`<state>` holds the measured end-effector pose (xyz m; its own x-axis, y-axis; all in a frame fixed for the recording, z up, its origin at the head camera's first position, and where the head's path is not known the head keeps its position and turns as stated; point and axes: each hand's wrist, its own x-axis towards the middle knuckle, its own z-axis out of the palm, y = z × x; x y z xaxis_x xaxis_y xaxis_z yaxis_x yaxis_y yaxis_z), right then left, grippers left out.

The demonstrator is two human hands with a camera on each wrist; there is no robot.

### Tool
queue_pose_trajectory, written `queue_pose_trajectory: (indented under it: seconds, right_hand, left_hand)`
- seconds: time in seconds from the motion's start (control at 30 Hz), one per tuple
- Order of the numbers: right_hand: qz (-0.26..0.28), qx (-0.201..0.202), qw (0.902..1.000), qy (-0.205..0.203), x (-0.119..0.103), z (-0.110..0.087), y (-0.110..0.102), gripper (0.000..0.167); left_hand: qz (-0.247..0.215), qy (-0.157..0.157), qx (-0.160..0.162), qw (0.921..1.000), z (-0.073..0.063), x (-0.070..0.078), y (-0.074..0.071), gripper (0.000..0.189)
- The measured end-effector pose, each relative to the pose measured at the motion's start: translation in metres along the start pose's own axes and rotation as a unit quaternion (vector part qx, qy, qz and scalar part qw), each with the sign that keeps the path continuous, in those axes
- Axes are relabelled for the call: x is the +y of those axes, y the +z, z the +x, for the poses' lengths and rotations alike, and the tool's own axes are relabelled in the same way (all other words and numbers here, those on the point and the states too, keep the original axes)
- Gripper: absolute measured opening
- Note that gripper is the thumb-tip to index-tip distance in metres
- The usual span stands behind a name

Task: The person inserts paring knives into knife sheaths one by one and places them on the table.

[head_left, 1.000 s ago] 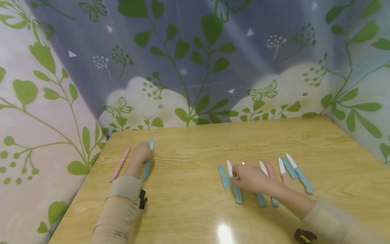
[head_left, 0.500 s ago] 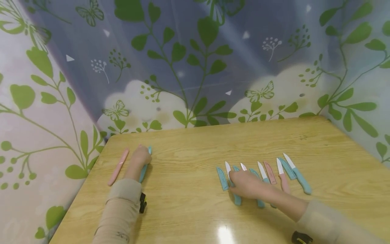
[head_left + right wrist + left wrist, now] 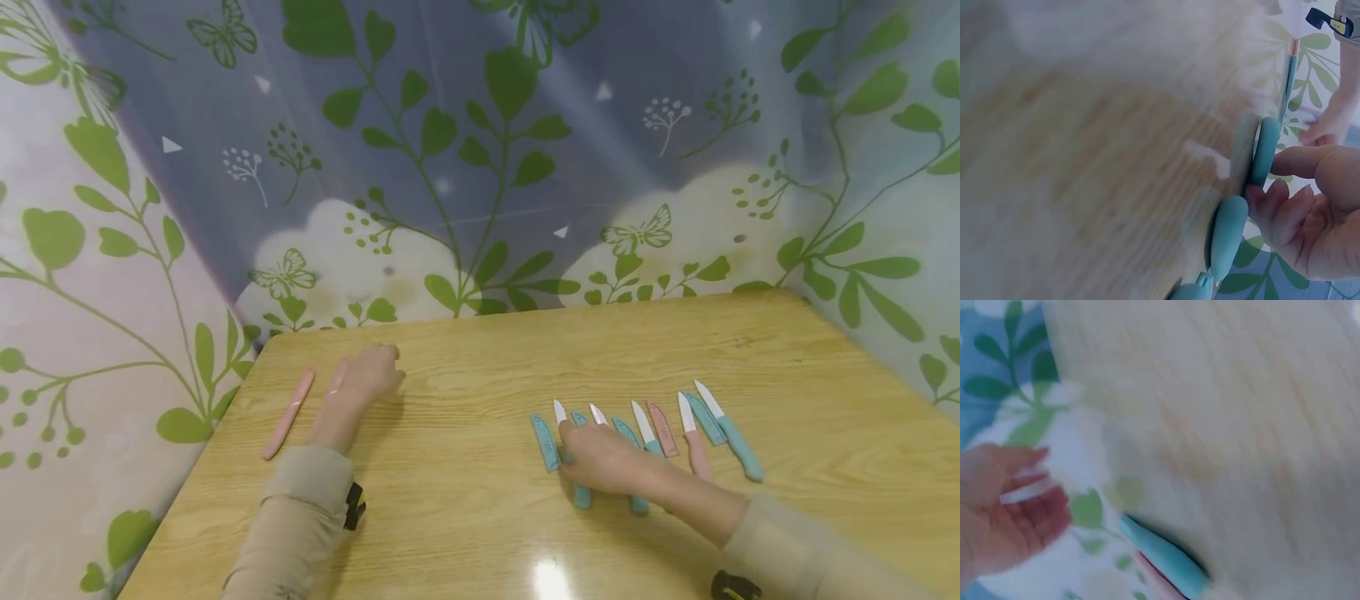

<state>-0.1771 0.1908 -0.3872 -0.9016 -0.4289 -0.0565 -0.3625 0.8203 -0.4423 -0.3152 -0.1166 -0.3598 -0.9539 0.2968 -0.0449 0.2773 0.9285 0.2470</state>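
My right hand [image 3: 606, 457] is over the leftmost paring knife [image 3: 582, 496] of the row, thumb and fingertips pinching its teal handle [image 3: 1265, 150]; a white blade tip shows past the hand. Empty, with loosely bent fingers, my left hand [image 3: 1010, 512] hovers above the table's far left in the head view. In the left wrist view, a teal sheathed knife [image 3: 1169, 559] lies beside a pink one [image 3: 1159, 578], apart from that hand. In the head view, the left hand and forearm hide the teal one, and another pink sheathed knife [image 3: 288, 414] lies left of the forearm.
Several white-bladed knives with teal or pink handles lie alongside, including a teal one [image 3: 742, 450] at the far right and a pink one [image 3: 697, 454]. Sheaths lie among them: teal [image 3: 545, 442] and pink [image 3: 663, 429]. Patterned curtains border the wooden table [image 3: 465, 400].
My left hand has let go of the teal sheathed knife and moved right and slightly forward. The right hand has stayed on the leftmost knife, its fingers a little lower.
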Motion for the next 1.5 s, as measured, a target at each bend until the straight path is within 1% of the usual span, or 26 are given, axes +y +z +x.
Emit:
queue_pose_trajectory:
  seconds: [0.03, 0.07, 0.1, 0.17, 0.2, 0.27, 0.33, 0.43, 0.5, 0.6, 0.67, 0.8, 0.97, 1.03, 1.13, 1.17, 1.23, 1.27, 1.4, 1.47, 1.5]
  right_hand:
    - [0.004, -0.002, 1.0, 0.002, 0.0, 0.0, 0.0, 0.016]
    - [0.006, -0.004, 1.0, 0.006, 0.0, 0.0, 0.0, 0.016]
    - [0.01, -0.006, 0.9999, 0.009, 0.0, 0.0, 0.0, 0.017]
    - [0.019, -0.012, 0.9996, 0.019, 0.0, 0.001, 0.0, 0.019]
    - [0.025, -0.014, 0.9993, 0.025, 0.0, 0.001, -0.001, 0.021]
    - [0.032, -0.02, 0.9986, 0.038, 0.0, 0.003, -0.003, 0.029]
    - [0.04, -0.027, 0.9975, 0.052, 0.0, 0.004, -0.004, 0.039]
    - [0.049, -0.038, 0.9961, 0.064, 0.002, 0.005, -0.006, 0.048]
    - [0.053, -0.043, 0.9956, 0.064, 0.004, 0.005, -0.007, 0.051]
    - [0.055, -0.046, 0.9954, 0.063, 0.006, 0.006, -0.009, 0.055]
    - [0.055, -0.05, 0.9954, 0.061, 0.007, 0.007, -0.009, 0.059]
    - [0.053, -0.06, 0.9952, 0.057, 0.008, 0.007, -0.009, 0.064]
    - [0.055, -0.067, 0.995, 0.049, 0.008, 0.007, -0.011, 0.062]
    - [0.062, -0.067, 0.995, 0.041, 0.009, 0.006, -0.013, 0.05]
    - [0.061, -0.064, 0.9955, 0.034, 0.009, 0.007, -0.013, 0.019]
    - [0.061, -0.064, 0.9956, 0.032, 0.008, 0.007, -0.013, 0.015]
    - [0.057, -0.062, 0.9958, 0.034, 0.008, 0.007, -0.013, 0.024]
    - [0.054, -0.061, 0.996, 0.036, 0.007, 0.008, -0.013, 0.027]
    - [0.047, -0.061, 0.9959, 0.048, 0.006, 0.007, -0.012, 0.032]
    - [0.045, -0.061, 0.9959, 0.048, 0.007, 0.006, -0.012, 0.033]
    - [0.045, -0.061, 0.996, 0.048, 0.007, 0.006, -0.012, 0.033]
  left_hand:
    - [0.006, 0.037, 0.0, 0.9993, 0.002, 0.009, 0.002, 0.031]
    - [0.016, 0.079, -0.004, 0.9967, 0.003, 0.018, 0.004, 0.032]
    - [0.028, 0.119, -0.01, 0.9924, 0.003, 0.028, 0.006, 0.032]
    - [0.052, 0.185, -0.022, 0.981, 0.003, 0.048, 0.012, 0.027]
    - [0.072, 0.214, -0.021, 0.9741, 0.002, 0.059, 0.014, 0.024]
    - [0.099, 0.253, -0.027, 0.962, -0.002, 0.078, 0.019, 0.021]
    - [0.113, 0.282, -0.036, 0.952, -0.008, 0.095, 0.024, 0.02]
    - [0.138, 0.314, -0.052, 0.9379, -0.017, 0.117, 0.032, 0.023]
    - [0.172, 0.337, -0.053, 0.9244, -0.022, 0.127, 0.037, 0.027]
    - [0.214, 0.36, -0.05, 0.9066, -0.026, 0.138, 0.044, 0.03]
    - [0.226, 0.37, -0.053, 0.8995, -0.028, 0.142, 0.049, 0.03]
    - [0.218, 0.384, -0.062, 0.895, -0.029, 0.146, 0.055, 0.023]
    - [0.219, 0.395, -0.055, 0.8906, -0.029, 0.148, 0.059, 0.016]
    - [0.217, 0.396, -0.053, 0.8907, -0.028, 0.149, 0.059, 0.018]
    - [0.212, 0.396, -0.055, 0.8917, -0.029, 0.151, 0.059, 0.02]
    - [0.211, 0.396, -0.056, 0.8919, -0.029, 0.152, 0.059, 0.02]
    - [0.216, 0.398, -0.054, 0.8898, -0.029, 0.154, 0.059, 0.019]
    - [0.224, 0.4, -0.052, 0.8874, -0.029, 0.155, 0.059, 0.018]
    - [0.251, 0.403, -0.043, 0.8792, -0.028, 0.157, 0.06, 0.015]
    - [0.256, 0.4, -0.042, 0.8789, -0.027, 0.158, 0.061, 0.016]
    - [0.255, 0.397, -0.044, 0.8805, -0.027, 0.158, 0.061, 0.016]
